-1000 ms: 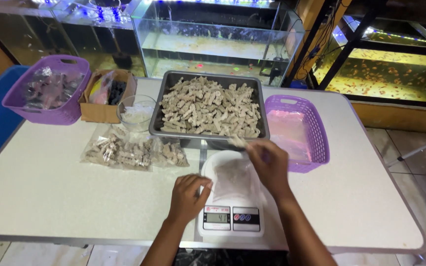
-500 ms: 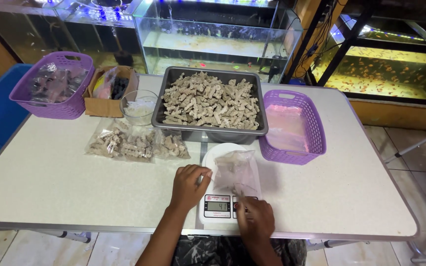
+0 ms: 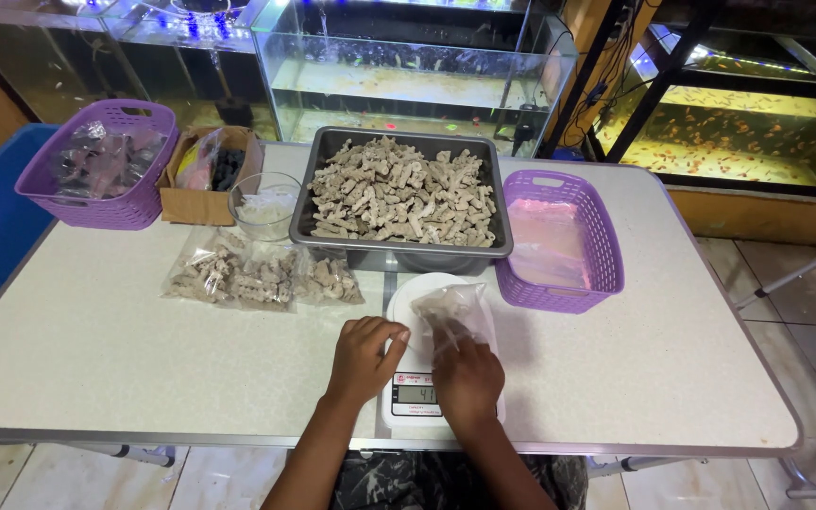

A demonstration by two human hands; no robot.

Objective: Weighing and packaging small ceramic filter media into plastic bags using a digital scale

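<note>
A small white digital scale [image 3: 415,392] stands near the table's front edge with a round white pan [image 3: 408,307] on top. A clear plastic bag [image 3: 453,308] holding a few pale pieces lies on the pan. My right hand [image 3: 466,376] rests over the scale's front and grips the bag's lower end. My left hand [image 3: 363,356] sits at the pan's left edge, fingers curled, touching it. Behind the scale is a grey metal tray [image 3: 332,238] heaped with beige, bone-shaped pieces [image 3: 400,193].
Filled clear bags [image 3: 259,276] lie left of the scale. A purple basket [image 3: 599,247] with pinkish bags stands right of the tray. At the back left are another purple basket [image 3: 96,208], a cardboard box [image 3: 181,202] and a glass bowl [image 3: 263,206]. Fish tanks [image 3: 408,76] line the back.
My right hand came back from the tray to the scale's front, then moved up onto the bag. My left hand stayed beside the pan.
</note>
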